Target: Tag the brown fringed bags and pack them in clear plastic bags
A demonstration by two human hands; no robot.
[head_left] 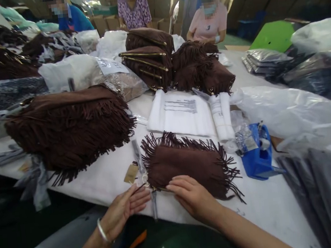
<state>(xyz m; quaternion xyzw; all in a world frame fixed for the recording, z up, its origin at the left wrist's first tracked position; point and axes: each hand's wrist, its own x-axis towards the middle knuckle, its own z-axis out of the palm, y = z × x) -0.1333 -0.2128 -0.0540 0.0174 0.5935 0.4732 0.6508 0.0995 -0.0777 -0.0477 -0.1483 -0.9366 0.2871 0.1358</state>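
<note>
A flat dark brown pouch with fringed edges (187, 162) lies on the white-covered table in front of me. My right hand (195, 197) is at its near edge, fingers together and bent over the edge by the zip. My left hand (129, 202) is just off the pouch's near left corner, fingers stretched out and palm partly showing. A thin dark strip crosses by its thumb; whether the thumb pinches it is unclear. Beyond the left fingertips lie a tan tag (131, 173) and a clear plastic-wrapped strip (139, 160), close to the pouch's left side.
To the left sits a large fringed brown bag (71, 126). Behind are folded white sheets (179, 112), a white roll (222, 117) and stacked brown pouches (149, 58). A blue tape dispenser (257, 157) stands right, beside clear plastic (297, 114). Several people work across the table.
</note>
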